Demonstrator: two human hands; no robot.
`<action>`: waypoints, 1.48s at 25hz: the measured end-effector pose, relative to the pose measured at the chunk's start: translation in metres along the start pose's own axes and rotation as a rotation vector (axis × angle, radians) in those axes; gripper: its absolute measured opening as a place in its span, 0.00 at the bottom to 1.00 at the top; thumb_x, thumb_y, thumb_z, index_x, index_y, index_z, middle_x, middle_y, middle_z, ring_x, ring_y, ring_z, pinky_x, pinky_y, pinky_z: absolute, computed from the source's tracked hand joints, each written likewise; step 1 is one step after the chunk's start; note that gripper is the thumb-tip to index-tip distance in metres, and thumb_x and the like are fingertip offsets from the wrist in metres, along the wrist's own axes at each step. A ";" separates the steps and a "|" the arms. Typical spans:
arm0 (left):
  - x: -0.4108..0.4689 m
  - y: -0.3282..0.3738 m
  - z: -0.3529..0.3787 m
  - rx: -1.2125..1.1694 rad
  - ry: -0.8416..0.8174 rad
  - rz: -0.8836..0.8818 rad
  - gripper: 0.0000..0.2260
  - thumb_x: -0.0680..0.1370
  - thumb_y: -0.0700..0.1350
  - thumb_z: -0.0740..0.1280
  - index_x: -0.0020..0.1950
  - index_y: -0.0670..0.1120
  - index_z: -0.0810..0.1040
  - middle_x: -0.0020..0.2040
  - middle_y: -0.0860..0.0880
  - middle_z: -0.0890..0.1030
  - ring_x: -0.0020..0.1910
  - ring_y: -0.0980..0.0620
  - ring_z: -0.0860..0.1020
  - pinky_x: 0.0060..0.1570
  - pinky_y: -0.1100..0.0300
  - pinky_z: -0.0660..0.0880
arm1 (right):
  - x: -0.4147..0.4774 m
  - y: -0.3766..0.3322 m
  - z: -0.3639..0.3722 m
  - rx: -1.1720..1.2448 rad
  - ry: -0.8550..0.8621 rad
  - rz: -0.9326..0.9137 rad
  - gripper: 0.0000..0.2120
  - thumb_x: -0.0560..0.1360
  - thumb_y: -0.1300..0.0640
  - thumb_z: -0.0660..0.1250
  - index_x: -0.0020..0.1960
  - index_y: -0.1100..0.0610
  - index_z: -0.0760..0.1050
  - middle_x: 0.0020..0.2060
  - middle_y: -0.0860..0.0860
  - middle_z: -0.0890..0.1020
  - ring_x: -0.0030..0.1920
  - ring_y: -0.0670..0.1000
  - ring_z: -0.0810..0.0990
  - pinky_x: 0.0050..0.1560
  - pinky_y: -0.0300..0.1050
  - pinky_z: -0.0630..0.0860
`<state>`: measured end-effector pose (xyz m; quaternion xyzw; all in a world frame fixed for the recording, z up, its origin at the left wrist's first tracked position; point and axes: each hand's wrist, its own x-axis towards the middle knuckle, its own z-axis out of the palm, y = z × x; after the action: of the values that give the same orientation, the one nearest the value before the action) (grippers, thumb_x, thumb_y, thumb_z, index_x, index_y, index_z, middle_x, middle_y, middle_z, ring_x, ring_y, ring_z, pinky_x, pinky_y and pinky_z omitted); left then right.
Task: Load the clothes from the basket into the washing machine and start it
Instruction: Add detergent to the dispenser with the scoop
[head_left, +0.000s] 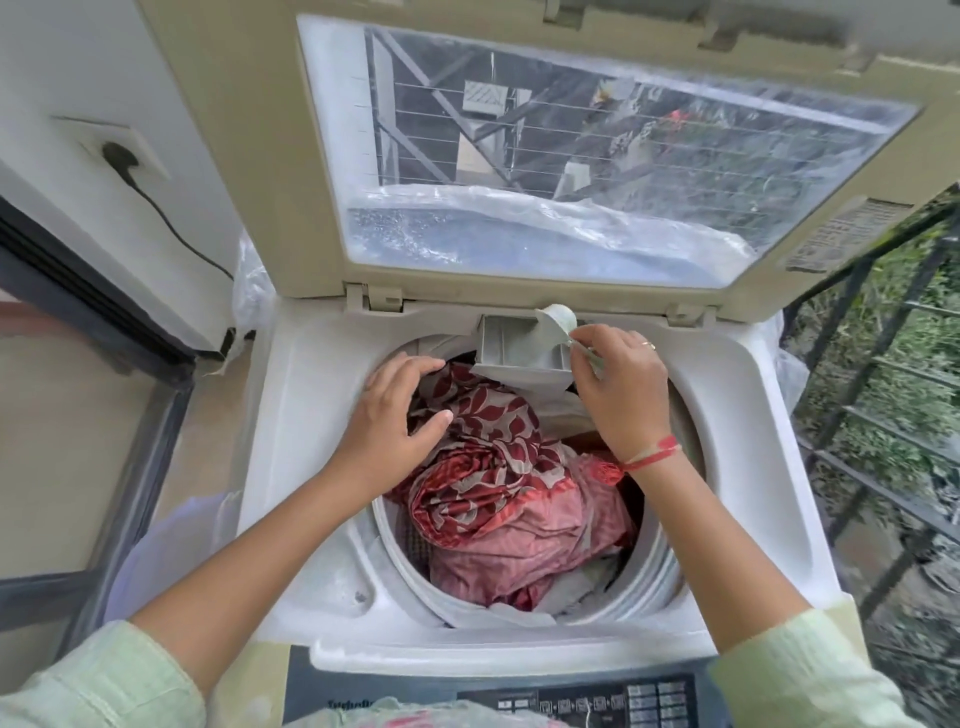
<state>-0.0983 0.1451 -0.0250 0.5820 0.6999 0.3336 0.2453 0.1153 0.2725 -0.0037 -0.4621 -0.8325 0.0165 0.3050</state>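
A top-loading washing machine stands with its lid raised. Red leaf-print and pink checked clothes fill the drum. At the drum's far rim a grey detergent drawer is pulled out. My right hand pinches the handle of a pale green scoop tipped over the drawer. My left hand hovers with spread fingers over the drum's left rim, just above the clothes, holding nothing. The basket is out of view.
The dark control panel lies at the machine's near edge. A wall socket with a black plug is on the left wall. A black metal railing with greenery behind runs along the right. A dark door frame is at left.
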 end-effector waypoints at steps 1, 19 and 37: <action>-0.001 0.000 0.001 -0.001 -0.004 -0.009 0.23 0.73 0.52 0.64 0.67 0.48 0.70 0.66 0.50 0.70 0.66 0.61 0.60 0.65 0.61 0.57 | 0.000 0.001 -0.002 -0.062 0.037 -0.081 0.02 0.73 0.62 0.68 0.45 0.59 0.79 0.35 0.53 0.83 0.35 0.56 0.78 0.37 0.46 0.75; 0.005 0.006 0.011 -0.005 0.017 -0.014 0.20 0.76 0.47 0.68 0.67 0.48 0.70 0.63 0.50 0.72 0.64 0.52 0.69 0.62 0.60 0.64 | -0.008 0.013 -0.007 0.762 0.130 0.904 0.04 0.73 0.61 0.69 0.46 0.56 0.76 0.44 0.53 0.81 0.41 0.45 0.77 0.45 0.42 0.72; 0.065 0.004 0.024 0.377 0.099 -0.183 0.24 0.69 0.67 0.66 0.45 0.47 0.82 0.41 0.49 0.83 0.42 0.48 0.80 0.37 0.58 0.74 | -0.015 -0.013 -0.002 1.936 0.194 1.630 0.08 0.77 0.66 0.62 0.55 0.62 0.71 0.45 0.56 0.77 0.46 0.50 0.77 0.65 0.48 0.72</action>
<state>-0.0908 0.2134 -0.0347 0.5345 0.8110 0.2012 0.1268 0.1122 0.2524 -0.0053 -0.4270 0.0701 0.7646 0.4777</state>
